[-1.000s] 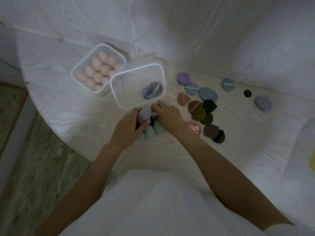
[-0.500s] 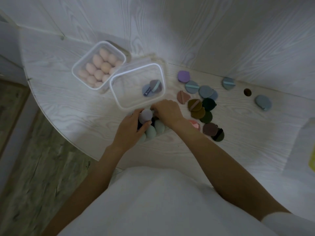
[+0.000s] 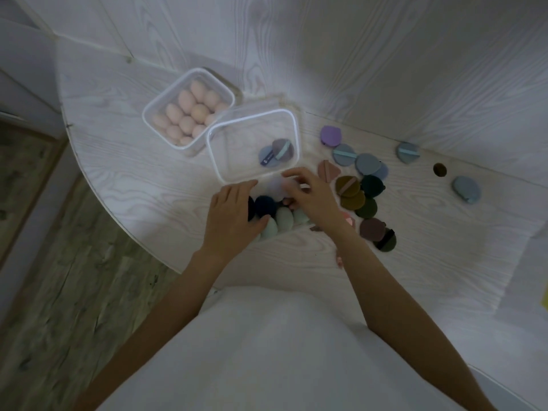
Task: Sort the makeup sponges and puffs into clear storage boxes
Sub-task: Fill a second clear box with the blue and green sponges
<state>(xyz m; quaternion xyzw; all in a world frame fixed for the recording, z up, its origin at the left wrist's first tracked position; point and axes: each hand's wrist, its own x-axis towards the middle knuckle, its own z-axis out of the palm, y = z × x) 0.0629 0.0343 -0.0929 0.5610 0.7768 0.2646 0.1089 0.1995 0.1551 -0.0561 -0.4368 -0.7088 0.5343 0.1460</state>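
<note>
Your hands over soft egg-shaped sponges

Your left hand (image 3: pixel 229 216) lies flat and open on the sponges (image 3: pixel 274 221); your right hand (image 3: pixel 312 197) pinches a pale lilac sponge (image 3: pixel 275 186) beside the clear box (image 3: pixel 252 143).

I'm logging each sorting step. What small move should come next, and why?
Probably settle the pale lilac egg-shaped sponge, at the right hand fingertips, among the dark and mint sponges. The left hand rests on that cluster; the far clear box looks full of pink sponges.
</note>
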